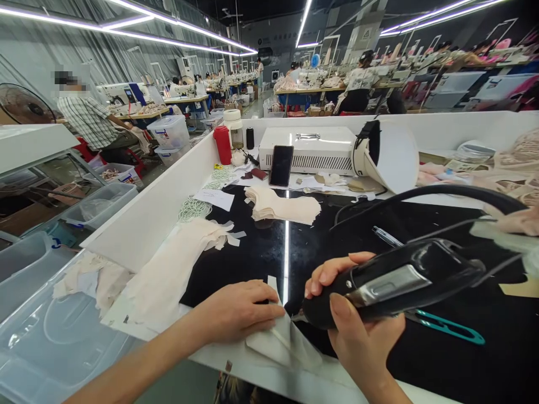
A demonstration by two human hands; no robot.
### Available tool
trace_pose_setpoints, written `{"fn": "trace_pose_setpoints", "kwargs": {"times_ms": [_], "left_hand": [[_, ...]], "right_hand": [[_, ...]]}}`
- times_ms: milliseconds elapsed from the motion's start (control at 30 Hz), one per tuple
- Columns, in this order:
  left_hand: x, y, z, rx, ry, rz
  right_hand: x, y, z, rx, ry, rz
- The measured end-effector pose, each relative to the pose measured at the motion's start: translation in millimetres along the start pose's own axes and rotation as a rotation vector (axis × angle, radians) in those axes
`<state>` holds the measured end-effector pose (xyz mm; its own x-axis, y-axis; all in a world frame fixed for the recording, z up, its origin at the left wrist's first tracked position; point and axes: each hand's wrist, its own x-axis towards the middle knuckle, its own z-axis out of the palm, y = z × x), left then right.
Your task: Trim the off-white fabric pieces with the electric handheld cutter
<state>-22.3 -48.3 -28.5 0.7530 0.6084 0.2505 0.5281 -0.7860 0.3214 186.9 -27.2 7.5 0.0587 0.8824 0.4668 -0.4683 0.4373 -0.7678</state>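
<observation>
My right hand (357,320) is wrapped round a black corded hand tool (391,283) with a silver lever on its side. The tool's thin metal tip points left and meets the edge of a pale cloth piece (269,345) at the table's front edge. My left hand (242,311) lies on that piece, fingers stretched out and pressing it down. Whether the tip touches the cloth I cannot tell. Left of my left hand, a pile of cream cloth pieces (168,266) rests along the table side. A second cream stack (282,205) lies farther back on the black surface (337,247).
Teal thread snips (450,326) and a pen (386,236) lie near the tool. A phone (281,166) leans on a white metal box (311,147), beside a white cone-shaped duct (396,157). The tool's thick black cord (442,191) arches rightward. White walls edge the table; plastic bins (54,331) stand left.
</observation>
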Motion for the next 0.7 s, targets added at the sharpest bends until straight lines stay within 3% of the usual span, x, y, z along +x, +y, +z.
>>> {"fn": "trace_pose_setpoints", "kwargs": {"times_ms": [267,700], "left_hand": [[-4.1,-0.2,-3.5,0.028,-0.058,0.025],[-4.5,0.5,-0.8,0.015,-0.027,0.029]], "right_hand": [[0.0,-1.3,1.2,-0.014,0.022,0.003],[4.5,3.7,2.9,0.002,0.05,-0.014]]}}
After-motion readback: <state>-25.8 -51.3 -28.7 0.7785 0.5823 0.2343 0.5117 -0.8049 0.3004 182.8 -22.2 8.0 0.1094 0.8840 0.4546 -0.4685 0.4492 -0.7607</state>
